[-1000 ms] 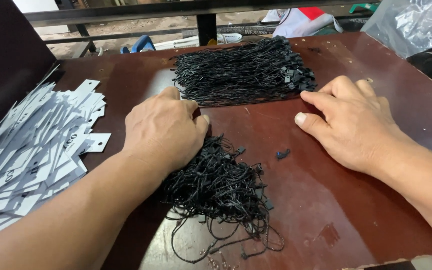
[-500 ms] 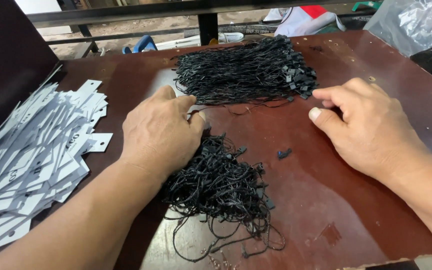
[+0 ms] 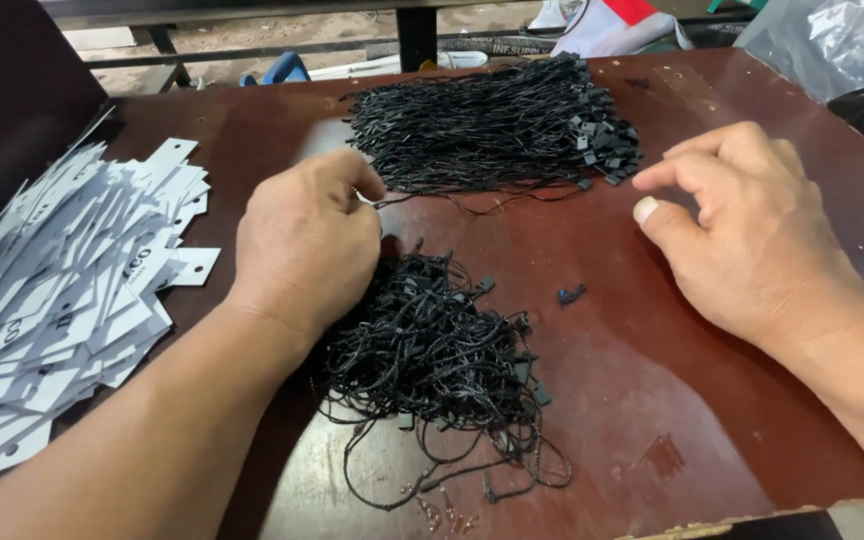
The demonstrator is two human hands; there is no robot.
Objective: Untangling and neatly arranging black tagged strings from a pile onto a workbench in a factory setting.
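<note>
Fingers of left hand pinched on thin black cord, right hand loosely curled, empty.

White rectangular paper tags with punched holes lie fanned at the table's left edge.

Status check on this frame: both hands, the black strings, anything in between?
Left hand on the loose string pile, pinching a strand. Right hand empty, fingers curled above the table. Neat string bundle ahead; white tags left. Small black clip lies between hands.
</note>
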